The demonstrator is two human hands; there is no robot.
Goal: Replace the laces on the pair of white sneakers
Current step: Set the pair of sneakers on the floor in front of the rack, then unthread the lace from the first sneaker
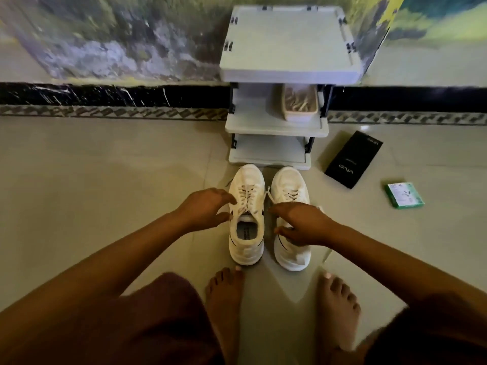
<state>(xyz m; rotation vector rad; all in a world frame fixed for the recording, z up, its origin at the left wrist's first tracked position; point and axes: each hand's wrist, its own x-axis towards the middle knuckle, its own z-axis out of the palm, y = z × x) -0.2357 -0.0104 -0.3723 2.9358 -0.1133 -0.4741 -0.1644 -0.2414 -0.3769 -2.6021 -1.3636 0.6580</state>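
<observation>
**Both hands at the white sneakers**

Head view: two white lace-up sneakers stand side by side on the pale tiled floor, toes toward 12 o'clock, the left sneaker (pixel 246 214) and the right sneaker (pixel 290 204). The left hand (pixel 208 208) hovers at the left sneaker's 9 o'clock, fingers apart. The right hand (pixel 300 223) covers the right sneaker's opening, fingers curled; a white lace (pixel 269 194) rises at its knuckles, but I cannot tell whether they grip it. A grey plastic shelf rack (pixel 287 72) stands at 12 o'clock.
</observation>
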